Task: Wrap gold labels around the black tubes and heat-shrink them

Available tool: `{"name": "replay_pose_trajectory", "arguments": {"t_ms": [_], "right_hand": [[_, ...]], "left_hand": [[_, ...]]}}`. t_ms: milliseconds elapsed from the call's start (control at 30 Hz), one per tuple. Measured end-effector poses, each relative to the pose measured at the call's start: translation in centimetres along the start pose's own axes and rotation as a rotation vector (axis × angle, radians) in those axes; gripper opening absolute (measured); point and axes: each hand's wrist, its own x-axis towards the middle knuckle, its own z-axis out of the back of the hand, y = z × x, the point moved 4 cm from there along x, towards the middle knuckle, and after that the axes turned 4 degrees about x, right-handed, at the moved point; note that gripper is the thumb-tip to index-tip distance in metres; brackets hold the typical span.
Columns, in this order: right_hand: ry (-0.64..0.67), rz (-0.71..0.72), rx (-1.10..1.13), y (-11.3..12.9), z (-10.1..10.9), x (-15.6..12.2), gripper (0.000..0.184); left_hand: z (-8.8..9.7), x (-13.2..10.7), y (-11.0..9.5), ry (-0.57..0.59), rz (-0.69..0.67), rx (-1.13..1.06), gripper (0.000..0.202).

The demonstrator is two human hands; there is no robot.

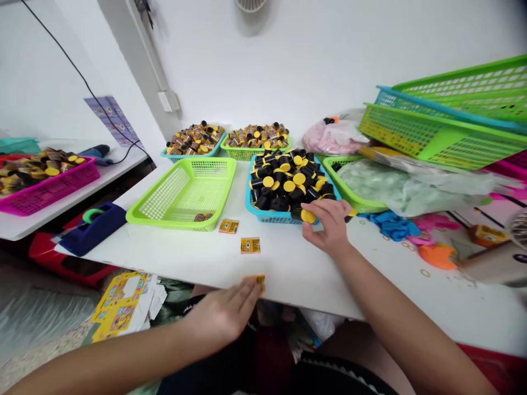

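Observation:
My left hand (224,310) is at the table's front edge, its fingers stretched out over a small yellow printed sticker (259,282); its thumb is hidden. At the front right corner of the blue basket (272,217), my right hand (329,225) has its thumb and fingers around a small black cylinder with a yellow end (307,216). Another bit of yellow (352,214) shows beyond that hand's far side. Many similar cylinders (288,178) fill the basket. Two more printed stickers, one nearer (250,245) and one farther (228,226), lie flat on the white table.
A green basket (181,222) with a few wrapped pieces (203,217) stands left of the blue one. Two full baskets (257,153) line the wall. A blue tape dispenser (93,230) sits at the left edge. Stacked baskets (444,131) and plastic bags (379,184) crowd the right.

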Motion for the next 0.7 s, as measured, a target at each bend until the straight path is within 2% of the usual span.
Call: {"name": "replay_pose_trajectory", "arguments": {"t_ms": [67,167,267,367,433,567,633,700], "right_hand": [[0.011,-0.004,0.013,0.0,-0.1,0.0,0.028],[0.022,-0.013,0.035,0.0,0.0,0.0,0.029],[0.040,-0.025,0.037,-0.3,0.0,-0.1,0.031],[0.075,-0.066,0.019,-0.8,-0.2,-0.4,0.030],[0.090,-0.081,0.056,-0.9,-0.4,-0.6,0.032],[0.060,-0.140,0.196,-0.8,-0.4,-0.7,0.038],[0.014,-0.227,0.292,-0.8,-0.2,-0.6,0.039],[-0.019,-0.330,0.401,-1.0,0.0,-0.4,0.037]], "left_hand": [[-0.7,1.0,2.7,-0.011,0.041,-0.039,0.036],[-3.3,2.4,6.4,0.109,0.212,-0.218,0.035],[-5.6,3.0,8.2,0.296,0.392,-0.420,0.032],[-6.4,3.2,9.1,0.413,0.544,-0.643,0.034],[-5.7,3.8,9.8,0.361,0.582,-0.702,0.036],[-3.5,6.8,11.4,0.020,0.620,-0.848,0.023],[-3.5,8.8,11.5,-0.123,0.659,-1.054,0.017],[-4.7,10.7,11.0,-0.184,0.689,-1.289,0.023]]}}
